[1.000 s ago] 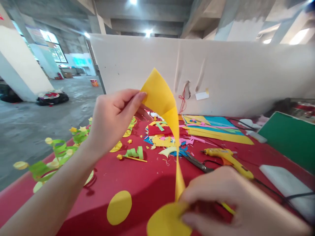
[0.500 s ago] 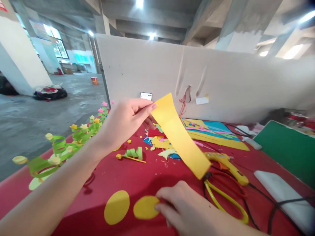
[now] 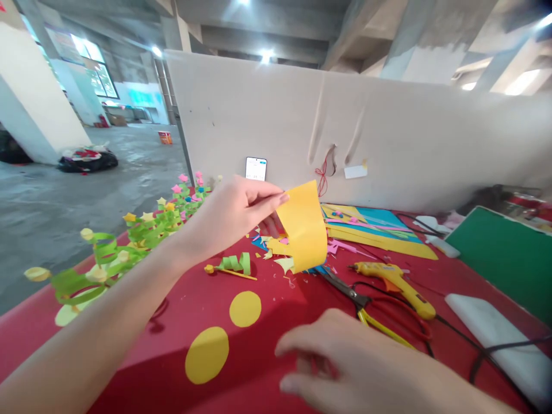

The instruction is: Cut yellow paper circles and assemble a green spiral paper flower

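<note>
Paper strip (image 3: 304, 230) pinched at top edge by left hand (image 3: 233, 215); right hand (image 3: 345, 368) hovers slack, empty.

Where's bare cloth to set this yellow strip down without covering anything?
Bare red cloth lies between the upper yellow circle and the scissors. A patch runs between the glue gun and the green board. Crowded: the scrap pile behind the yellow strip, and the green garland along the left edge.
</note>
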The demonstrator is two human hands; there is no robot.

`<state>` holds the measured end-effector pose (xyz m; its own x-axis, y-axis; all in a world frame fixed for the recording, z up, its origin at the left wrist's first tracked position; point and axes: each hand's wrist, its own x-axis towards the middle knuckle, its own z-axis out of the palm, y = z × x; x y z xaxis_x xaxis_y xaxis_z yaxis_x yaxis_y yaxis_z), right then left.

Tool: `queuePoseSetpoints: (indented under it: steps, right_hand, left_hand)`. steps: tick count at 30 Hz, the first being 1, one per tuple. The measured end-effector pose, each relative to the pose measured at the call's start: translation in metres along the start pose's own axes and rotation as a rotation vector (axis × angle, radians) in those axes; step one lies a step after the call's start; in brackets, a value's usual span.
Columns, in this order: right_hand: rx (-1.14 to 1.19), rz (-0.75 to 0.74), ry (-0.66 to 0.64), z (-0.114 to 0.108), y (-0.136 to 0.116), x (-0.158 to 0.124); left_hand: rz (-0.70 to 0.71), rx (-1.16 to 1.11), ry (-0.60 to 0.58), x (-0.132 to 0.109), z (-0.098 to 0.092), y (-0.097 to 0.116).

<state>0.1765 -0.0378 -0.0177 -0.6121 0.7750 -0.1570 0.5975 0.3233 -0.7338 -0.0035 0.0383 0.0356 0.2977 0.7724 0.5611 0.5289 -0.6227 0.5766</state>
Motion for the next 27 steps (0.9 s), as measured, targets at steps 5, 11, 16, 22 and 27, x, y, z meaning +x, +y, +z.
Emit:
queuePoseSetpoints:
  steps: [5,11,16,22,27]
  right_hand:
    - [-0.354,-0.312,1.062,-0.052,-0.024,-0.017]
    - [-0.196,-0.337,0.931,-0.074,-0.033,0.001]
    - [-0.018,-0.397,1.05,-0.067,-0.047,0.003]
    - [0.064,-0.357,0.974,-0.079,-0.032,0.007]
    - [0.154,-0.27,0.84,-0.08,-0.02,0.006]
  left_hand:
    - [0.199,0.088,-0.082,-0.003,0.001,0.005]
    - [0.297,0.02,-0.019,-0.012,0.004,0.019]
    - [0.011,-0.361,-0.037,-0.017,0.007,0.028]
    - [-0.261,-0.636,-0.349,-0.013,0.018,0.029]
    - [-0.234,-0.58,-0.35,-0.011,0.022,0.03]
